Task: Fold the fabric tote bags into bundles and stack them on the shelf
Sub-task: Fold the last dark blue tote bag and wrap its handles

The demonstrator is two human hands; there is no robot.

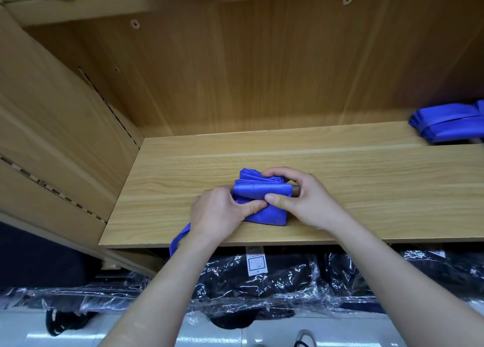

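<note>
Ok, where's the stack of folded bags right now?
Head view: the stack sits at the far right of the shelf, by the back panel, well apart from the bag being folded near the front edge.

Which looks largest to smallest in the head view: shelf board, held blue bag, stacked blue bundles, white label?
1. shelf board
2. blue bag, stacked blue bundles: alike; bundles farther back and cropped, unranked
3. white label
</note>
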